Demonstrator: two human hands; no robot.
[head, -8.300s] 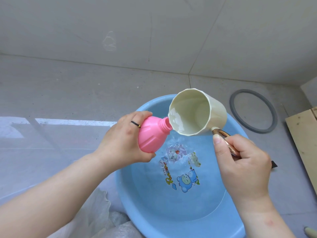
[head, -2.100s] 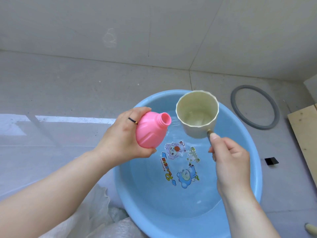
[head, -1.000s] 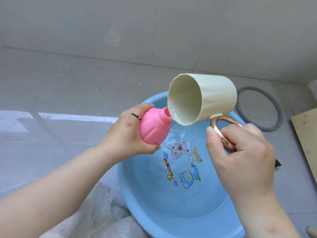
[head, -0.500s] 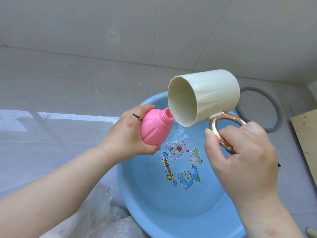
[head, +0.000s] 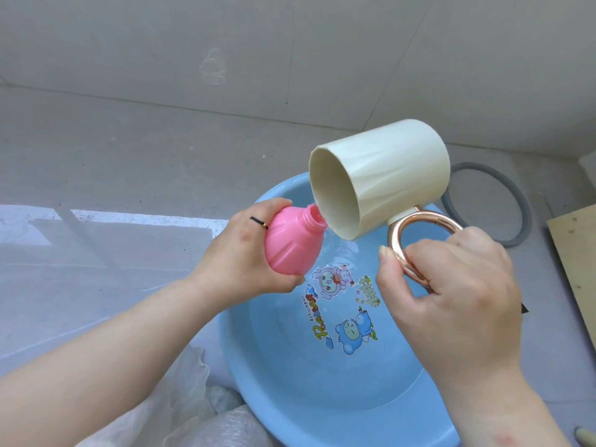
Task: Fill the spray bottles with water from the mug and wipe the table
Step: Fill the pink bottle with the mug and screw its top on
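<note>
Head view: your left hand (head: pixel 238 253) is wrapped tight around the bottle (head: pixel 292 241), tilting its neck under the mug (head: pixel 380 179) lip. Your right hand (head: pixel 451 285) clamps the handle, both over the basin (head: pixel 280 398) so spills land there.

One bit of lettering here, and it sits on the inside bottom of the blue basin (head: pixel 322 414): a decal (head: pixel 342 309) of cartoon animals with a word in yellow and red letters running up its left side. It starts with what looks like an "R", but the rest is too small and wavy under the water to read. Tiny print beside it is unreadable too. Nothing readable on the mug (head: pixel 387 182) or the pink bottle (head: pixel 290 246).
</note>
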